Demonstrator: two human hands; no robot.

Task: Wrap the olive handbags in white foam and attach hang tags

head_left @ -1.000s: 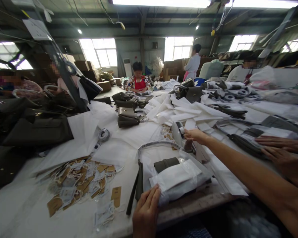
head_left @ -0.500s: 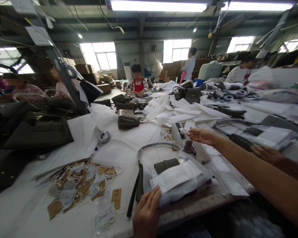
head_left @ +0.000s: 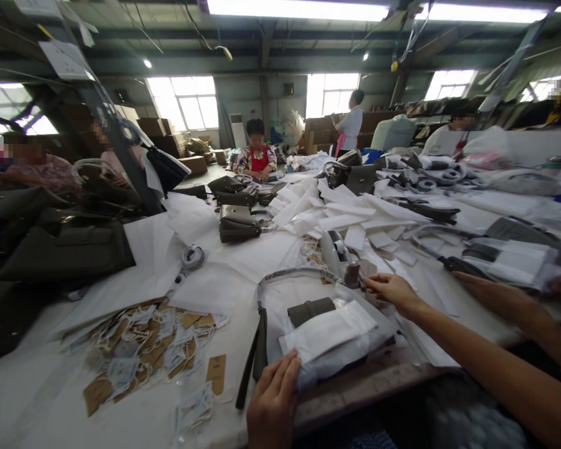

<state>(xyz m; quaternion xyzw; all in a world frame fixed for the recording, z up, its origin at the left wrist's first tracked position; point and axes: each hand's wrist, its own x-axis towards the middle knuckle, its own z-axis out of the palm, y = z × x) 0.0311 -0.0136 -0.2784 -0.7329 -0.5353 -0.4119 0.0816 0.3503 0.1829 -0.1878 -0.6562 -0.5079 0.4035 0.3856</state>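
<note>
A dark olive handbag [head_left: 308, 312] lies near the table's front edge, wrapped in thin translucent white sheet, with a folded white piece [head_left: 331, 333] across it. Its wrapped handle [head_left: 299, 272] arches toward the back, and a dark strap [head_left: 252, 355] hangs out at the left. My left hand [head_left: 275, 386] grips the near left corner of the wrapping, fingers on top and thumb hidden. Behind the bag stands a grey tape dispenser [head_left: 335, 252]. At its front end my right hand [head_left: 390, 292] pinches the tape with closed fingertips; the strip itself hardly shows.
Paper tags with strings [head_left: 154, 346] lie heaped at the left. White sheets [head_left: 336, 209] pile up behind the dispenser. Dark handbags [head_left: 70, 249] crowd the left side. At the right, a co-worker's hand [head_left: 500, 299] is beside another wrapped bag [head_left: 523, 262]. Several people sit or stand farther back.
My right hand has come down and nearer from beside the dispenser to its front end, its fingers closing into a pinch. My left hand stays on the bag. The co-worker's hand at right shifted.
</note>
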